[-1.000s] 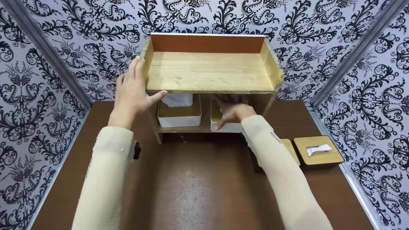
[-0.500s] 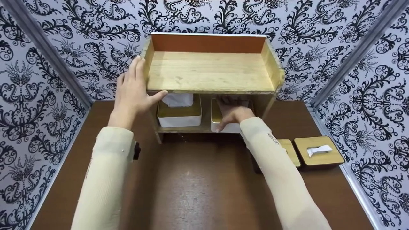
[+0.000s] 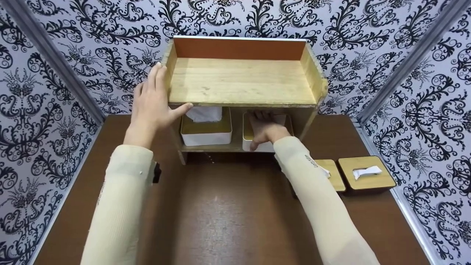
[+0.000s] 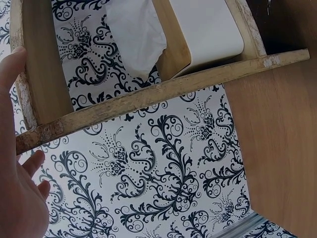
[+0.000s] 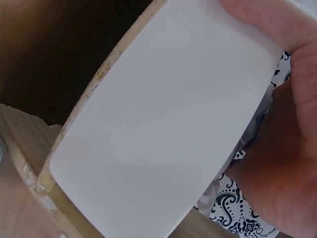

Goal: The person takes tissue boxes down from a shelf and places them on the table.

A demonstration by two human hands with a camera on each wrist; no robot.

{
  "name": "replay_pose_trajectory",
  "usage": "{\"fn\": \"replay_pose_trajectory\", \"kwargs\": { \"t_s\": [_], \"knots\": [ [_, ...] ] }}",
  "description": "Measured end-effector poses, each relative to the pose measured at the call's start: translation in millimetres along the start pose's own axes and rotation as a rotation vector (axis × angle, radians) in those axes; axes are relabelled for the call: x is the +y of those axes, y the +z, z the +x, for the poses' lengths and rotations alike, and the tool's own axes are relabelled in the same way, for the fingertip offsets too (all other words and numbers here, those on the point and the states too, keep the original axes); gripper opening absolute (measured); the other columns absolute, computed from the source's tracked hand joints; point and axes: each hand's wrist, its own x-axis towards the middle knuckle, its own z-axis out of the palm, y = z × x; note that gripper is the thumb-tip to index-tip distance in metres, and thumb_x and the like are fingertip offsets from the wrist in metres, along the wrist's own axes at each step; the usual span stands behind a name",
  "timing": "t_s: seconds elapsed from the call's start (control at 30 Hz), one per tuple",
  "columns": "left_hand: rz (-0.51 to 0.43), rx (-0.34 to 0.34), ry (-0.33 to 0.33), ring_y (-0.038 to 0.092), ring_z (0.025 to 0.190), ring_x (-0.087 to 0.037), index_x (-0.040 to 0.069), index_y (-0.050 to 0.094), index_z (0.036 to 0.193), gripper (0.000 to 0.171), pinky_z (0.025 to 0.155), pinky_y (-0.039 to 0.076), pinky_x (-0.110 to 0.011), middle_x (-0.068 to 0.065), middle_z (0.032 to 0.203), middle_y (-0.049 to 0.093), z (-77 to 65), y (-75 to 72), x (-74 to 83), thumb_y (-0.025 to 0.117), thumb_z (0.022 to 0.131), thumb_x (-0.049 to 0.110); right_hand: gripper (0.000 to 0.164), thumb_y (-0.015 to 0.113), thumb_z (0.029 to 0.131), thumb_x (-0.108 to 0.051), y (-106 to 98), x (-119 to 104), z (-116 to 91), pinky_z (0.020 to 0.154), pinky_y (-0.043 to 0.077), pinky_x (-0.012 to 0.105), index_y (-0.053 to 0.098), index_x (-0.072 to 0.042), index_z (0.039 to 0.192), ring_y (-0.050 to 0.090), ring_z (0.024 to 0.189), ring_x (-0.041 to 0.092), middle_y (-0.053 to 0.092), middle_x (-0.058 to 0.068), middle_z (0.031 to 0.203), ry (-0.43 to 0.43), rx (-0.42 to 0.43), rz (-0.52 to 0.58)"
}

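Note:
In the head view, my left hand point(image 3: 150, 105) grips the left side of a small wooden shelf point(image 3: 239, 82). Its fingers lie along the outer side and its thumb reaches the top board's front edge. In the left wrist view, this thumb and two fingertips flank the side panel point(image 4: 163, 94). My right hand point(image 3: 265, 127) reaches into the lower compartment and holds a white tissue box point(image 3: 247, 144) with a wood-coloured lid, its thumb on the front wall. The white wall point(image 5: 163, 114) fills much of the right wrist view, with tissue point(image 5: 252, 131) behind it. My right fingertips are shaded.
Left in the same compartment stands another white tissue box point(image 3: 206, 139) with tissue sticking out. Two dark tissue boxes with wooden lids, one point(image 3: 333, 176) partly behind my right sleeve, the other point(image 3: 366, 173) beside it, sit on the brown table point(image 3: 220, 221). Patterned walls surround the table.
My right wrist and forearm have shifted slightly left, uncovering more of the right tissue box and the nearer dark box. The left hand keeps its place on the shelf.

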Motion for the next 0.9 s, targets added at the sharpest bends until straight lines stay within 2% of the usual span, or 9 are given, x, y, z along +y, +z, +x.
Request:
{"fn": "replay_pose_trajectory", "kwargs": {
  "t_s": [0.23,0.5,0.73,0.9],
  "knots": [
    [-0.002,-0.011,-0.004,0.019,0.15,-0.033,0.016,0.002,0.158,0.116,0.122,0.012,-0.057,-0.005,0.166,-0.001,-0.7,0.8,-0.3,0.061,0.076,0.074,0.133,0.081,0.067,-0.046,-1.0,-4.5,-1.2,0.126,0.002,0.046,-0.011,-0.012,0.156,-0.014,0.152,0.03,-0.015,0.012,0.164,0.008,-0.019,-0.008],
    [0.003,-0.003,0.003,0.021,0.149,-0.034,0.015,0.003,0.157,0.115,0.122,0.013,-0.058,-0.005,0.166,-0.001,-0.9,-1.7,0.2,0.062,0.077,0.073,0.137,0.083,0.064,-0.048,0.0,-3.7,3.4,0.126,0.002,0.046,-0.012,-0.013,0.156,-0.009,0.153,0.029,-0.01,0.012,0.165,-0.001,0.001,-0.031],
    [-0.009,0.012,0.002,0.024,0.148,-0.035,0.015,0.005,0.157,0.115,0.121,0.016,-0.056,-0.006,0.166,0.003,-2.2,-2.5,1.0,0.064,0.076,0.071,0.132,0.083,0.065,-0.043,-5.1,-7.0,-4.0,0.126,0.003,0.048,-0.007,-0.013,0.157,-0.006,0.153,0.031,-0.006,0.012,0.165,-0.032,0.014,0.0],
    [-0.007,0.006,0.001,0.023,0.148,-0.034,0.015,0.004,0.157,0.116,0.122,0.015,-0.056,-0.006,0.166,0.002,-2.5,-1.9,1.2,0.063,0.076,0.072,0.13,0.083,0.065,-0.043,-6.3,-10.0,-7.8,0.126,0.004,0.049,-0.002,-0.013,0.158,-0.005,0.153,0.031,-0.003,0.012,0.165,-0.059,0.024,-0.029]
  ]
}}
